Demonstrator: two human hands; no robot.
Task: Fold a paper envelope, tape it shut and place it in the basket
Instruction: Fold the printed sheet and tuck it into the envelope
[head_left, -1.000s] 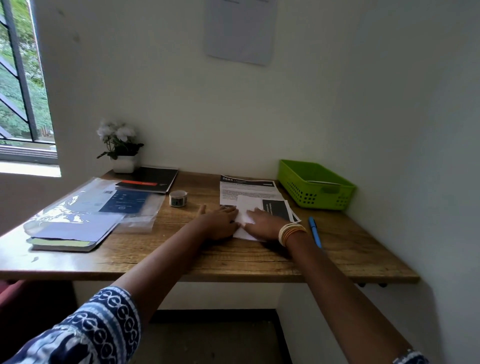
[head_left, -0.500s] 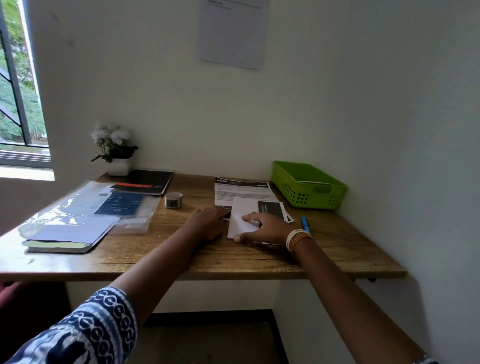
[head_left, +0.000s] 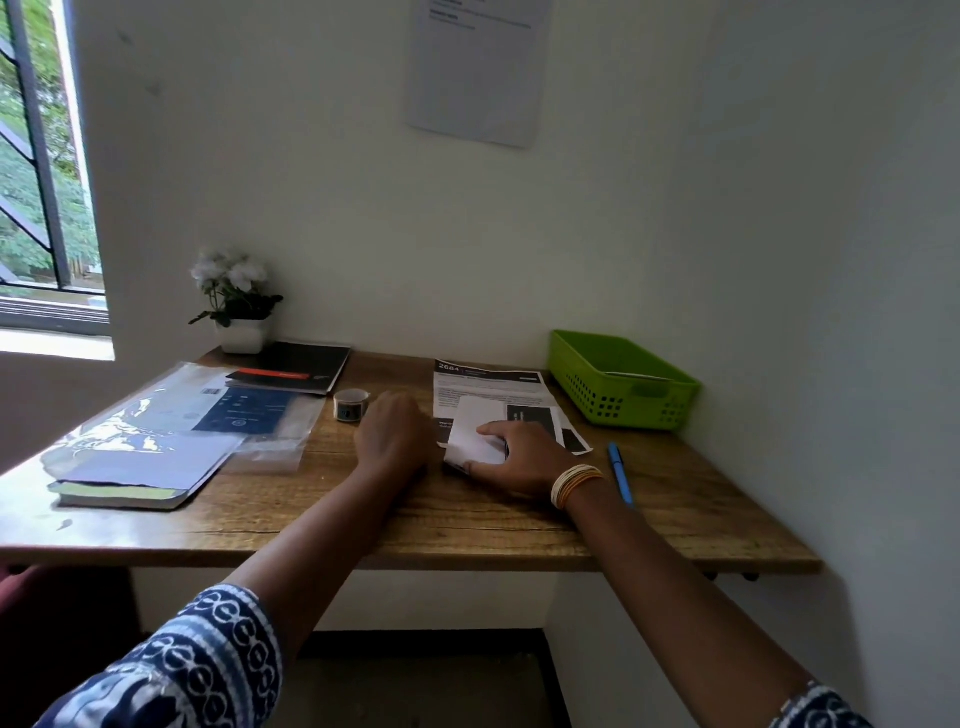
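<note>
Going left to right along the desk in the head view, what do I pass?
Book stack → flower pot → tape roll → left hand → folded paper → right hand → blue pen → green basket.

Bare desk (head_left: 685, 499) between blue pen (head_left: 621, 473) and green basket (head_left: 621, 382).

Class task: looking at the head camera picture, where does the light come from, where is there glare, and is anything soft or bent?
Head view: daylight enters from the window at left; glare on the plastic sleeve; left hand slightly blurred; wide-angle lens tilts the wall lines.
</note>
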